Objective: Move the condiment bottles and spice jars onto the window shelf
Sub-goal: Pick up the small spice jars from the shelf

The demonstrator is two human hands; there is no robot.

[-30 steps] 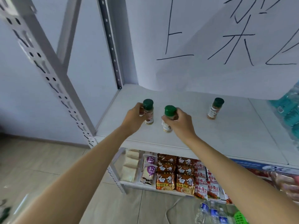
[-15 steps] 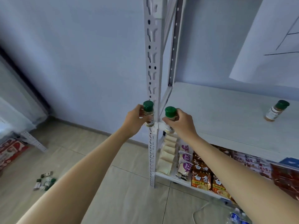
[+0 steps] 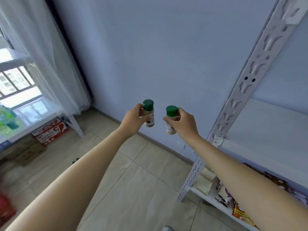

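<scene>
Left hand (image 3: 133, 120) wrapped round one green-capped spice jar (image 3: 148, 113), right hand (image 3: 183, 123) round another (image 3: 171, 120), both mid-air, centre frame. Window shelf (image 3: 40, 116) at 9 o'clock, well apart. Risk: loose grip mid-turn, jar slipping to the tiled floor (image 3: 133, 189).

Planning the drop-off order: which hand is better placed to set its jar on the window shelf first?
Probably the left hand: it holds its spice jar on the side nearer the window shelf; the right hand is farther.

Small shop stockroom; metal rack (image 3: 240, 90) holds packaged snacks (image 3: 240, 214).
</scene>
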